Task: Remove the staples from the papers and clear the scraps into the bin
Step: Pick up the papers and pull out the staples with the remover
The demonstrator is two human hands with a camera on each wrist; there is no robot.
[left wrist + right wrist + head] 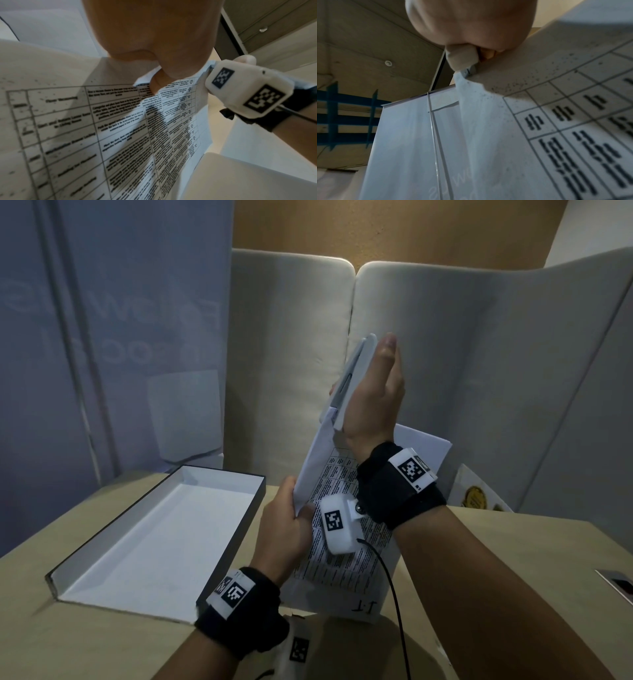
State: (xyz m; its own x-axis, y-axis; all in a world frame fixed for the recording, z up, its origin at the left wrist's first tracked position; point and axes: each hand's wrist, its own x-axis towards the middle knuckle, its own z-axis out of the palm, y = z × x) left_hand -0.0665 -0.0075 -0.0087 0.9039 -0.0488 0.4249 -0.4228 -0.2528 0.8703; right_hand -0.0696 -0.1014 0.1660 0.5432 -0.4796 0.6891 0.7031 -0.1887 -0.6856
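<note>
two hands work over a tan cardboard surface (496, 559), each wrist wearing one black strap with white tagged camera blocks. nearest, the left hand (284, 529) pinches the lower left edge of the papers (346, 542), thumb on the printed side and fingers curled behind; the left wrist view shows that thumb pressed on the table-printed sheet. the stack of papers stands tilted up off the surface, its near edge resting low by the left wrist, and at least two sheets show, a printed one facing the person and a blank one peeling away to the left. above, the right hand (373, 402) is closed around one white staple remover (349, 378), whose lower end meets the top corner of the papers; the right wrist view shows its grey tip against a torn corner. to the left lies one open shallow white box (164, 539) with dark outer walls. farther back stand two pale cushioned panels (445, 364) and one bluish banner (120, 337).
</note>
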